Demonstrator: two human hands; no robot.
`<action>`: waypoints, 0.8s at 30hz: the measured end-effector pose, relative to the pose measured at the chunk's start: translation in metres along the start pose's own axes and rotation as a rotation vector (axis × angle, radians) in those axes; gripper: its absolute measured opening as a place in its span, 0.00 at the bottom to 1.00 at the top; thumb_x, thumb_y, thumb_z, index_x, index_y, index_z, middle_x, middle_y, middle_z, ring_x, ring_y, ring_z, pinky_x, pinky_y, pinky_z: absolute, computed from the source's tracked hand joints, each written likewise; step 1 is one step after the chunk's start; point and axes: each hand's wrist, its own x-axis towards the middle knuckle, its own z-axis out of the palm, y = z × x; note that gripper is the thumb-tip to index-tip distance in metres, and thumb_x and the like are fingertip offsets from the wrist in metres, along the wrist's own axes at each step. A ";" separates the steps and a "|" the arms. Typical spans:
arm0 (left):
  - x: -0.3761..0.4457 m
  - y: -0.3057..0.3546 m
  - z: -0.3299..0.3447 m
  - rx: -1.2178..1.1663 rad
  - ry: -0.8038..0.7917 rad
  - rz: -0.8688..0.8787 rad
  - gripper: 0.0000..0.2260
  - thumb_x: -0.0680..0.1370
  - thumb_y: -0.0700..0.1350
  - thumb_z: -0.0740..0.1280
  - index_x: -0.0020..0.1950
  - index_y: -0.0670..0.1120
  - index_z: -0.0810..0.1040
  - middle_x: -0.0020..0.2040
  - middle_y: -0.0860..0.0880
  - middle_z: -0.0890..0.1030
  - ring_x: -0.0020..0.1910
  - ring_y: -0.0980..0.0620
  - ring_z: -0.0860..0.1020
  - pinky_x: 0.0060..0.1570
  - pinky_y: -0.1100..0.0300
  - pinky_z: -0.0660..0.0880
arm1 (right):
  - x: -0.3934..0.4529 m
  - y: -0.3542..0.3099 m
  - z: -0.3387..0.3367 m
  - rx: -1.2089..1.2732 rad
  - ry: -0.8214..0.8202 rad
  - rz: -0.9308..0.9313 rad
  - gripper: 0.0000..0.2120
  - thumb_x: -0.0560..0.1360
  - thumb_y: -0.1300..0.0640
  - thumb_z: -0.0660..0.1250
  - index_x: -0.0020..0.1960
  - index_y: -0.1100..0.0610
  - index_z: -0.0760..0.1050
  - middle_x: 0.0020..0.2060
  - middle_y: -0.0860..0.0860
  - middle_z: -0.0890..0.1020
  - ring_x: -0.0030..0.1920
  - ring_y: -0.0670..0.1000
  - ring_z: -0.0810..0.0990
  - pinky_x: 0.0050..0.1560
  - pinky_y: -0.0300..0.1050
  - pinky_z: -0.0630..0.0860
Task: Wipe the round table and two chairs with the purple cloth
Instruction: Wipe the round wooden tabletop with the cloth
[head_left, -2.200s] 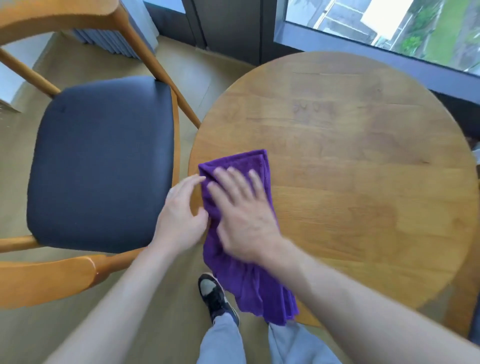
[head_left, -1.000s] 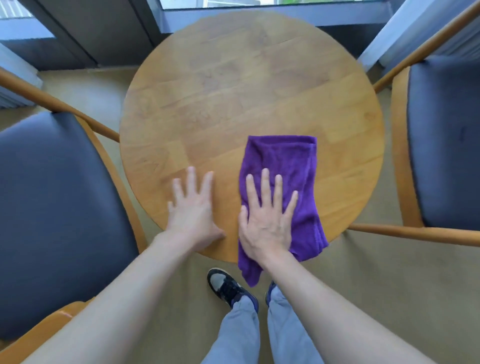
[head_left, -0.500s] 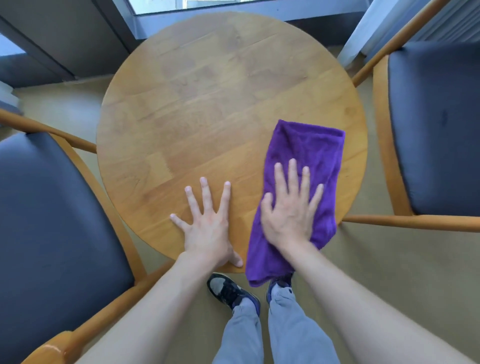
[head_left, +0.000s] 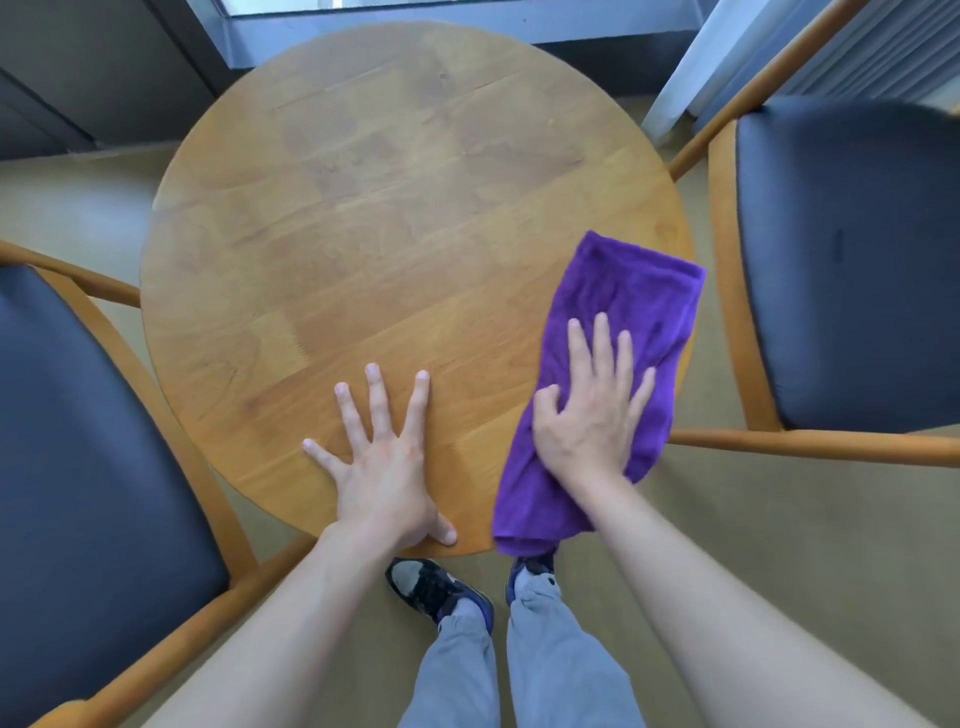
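Observation:
The round wooden table (head_left: 389, 218) fills the middle of the view. A folded purple cloth (head_left: 634, 301) lies along its right edge, with its near end hanging over the rim. My right hand (head_left: 592, 410) presses flat on the cloth, fingers spread. My left hand (head_left: 384, 457) rests flat on the bare wood near the front edge, fingers spread, apart from the cloth. One chair with a dark seat (head_left: 88, 467) stands to the left of the table. The second chair (head_left: 852, 260) stands to the right.
Wooden chair rails (head_left: 810, 447) run close to the table on both sides. A window frame (head_left: 467, 15) and a dark wall sit behind the table. My shoes (head_left: 431, 587) stand on the tan floor under the front edge.
My right hand has slid the purple cloth from the table's left edge across to its right edge. My left hand came to lie flat on the wood near the front.

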 end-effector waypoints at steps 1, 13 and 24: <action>0.000 -0.001 0.000 -0.001 0.000 0.000 0.79 0.52 0.61 0.86 0.74 0.62 0.20 0.70 0.48 0.14 0.73 0.36 0.21 0.67 0.19 0.42 | -0.008 -0.011 0.003 0.002 -0.009 -0.006 0.39 0.71 0.47 0.57 0.82 0.47 0.56 0.83 0.48 0.53 0.83 0.55 0.48 0.79 0.66 0.42; 0.000 0.002 0.001 0.014 0.010 -0.012 0.78 0.53 0.61 0.86 0.73 0.61 0.19 0.70 0.46 0.13 0.73 0.34 0.21 0.68 0.19 0.42 | 0.081 0.047 -0.019 -0.046 -0.077 -0.466 0.37 0.71 0.50 0.61 0.80 0.48 0.62 0.81 0.47 0.60 0.81 0.51 0.56 0.79 0.62 0.52; 0.004 0.001 -0.026 0.165 0.132 0.070 0.63 0.59 0.64 0.82 0.79 0.59 0.41 0.79 0.41 0.45 0.78 0.33 0.51 0.66 0.32 0.71 | 0.026 -0.074 0.019 -0.068 -0.110 -0.442 0.39 0.71 0.49 0.57 0.82 0.49 0.57 0.83 0.47 0.55 0.82 0.56 0.51 0.79 0.68 0.48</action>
